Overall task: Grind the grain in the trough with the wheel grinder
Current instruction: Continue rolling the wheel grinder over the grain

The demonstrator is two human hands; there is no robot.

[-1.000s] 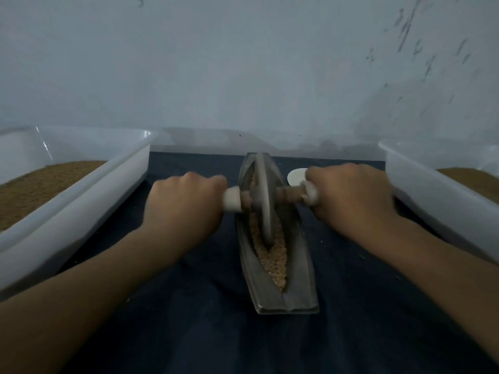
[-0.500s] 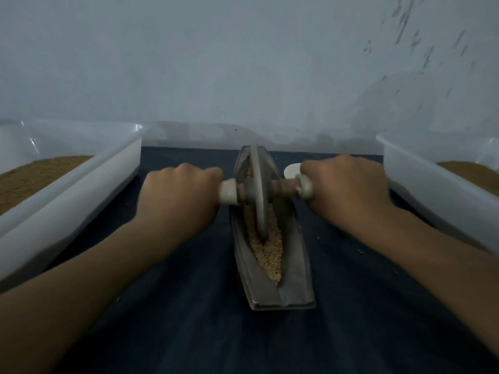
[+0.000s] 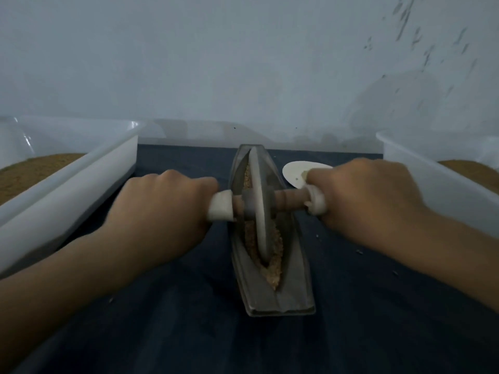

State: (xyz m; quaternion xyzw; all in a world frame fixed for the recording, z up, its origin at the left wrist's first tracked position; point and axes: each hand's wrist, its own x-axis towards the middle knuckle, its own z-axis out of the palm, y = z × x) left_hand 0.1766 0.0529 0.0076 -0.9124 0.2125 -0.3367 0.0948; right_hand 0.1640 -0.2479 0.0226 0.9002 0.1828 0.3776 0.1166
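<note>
Both hands stay clamped on the wheel grinder [image 3: 260, 206]. The left hand [image 3: 162, 209] is curled round the pale grip left of the disc, and the right hand [image 3: 370, 201] is curled round the grip on the right. Compared with half a second ago, the disc and its wooden axle have rolled a little toward the near end of the metal trough [image 3: 280, 298], and the hands have come with it. The disc stands upright on edge in the groove. Tan grain [image 3: 274, 268] is heaped on either side of it and runs on to the near tip.

The trough lies lengthwise on a dark cloth [image 3: 189, 319], with a few stray specks scattered around it. A white bin [image 3: 81, 171] with brown meal stands at the left and another bin [image 3: 421, 179] at the right, both well clear of the trough. A pale oval piece [image 3: 295, 171] lies just beyond the right knuckles, which partly hide it, though more of it shows than before. A grey wall [image 3: 243, 63] closes the back.
</note>
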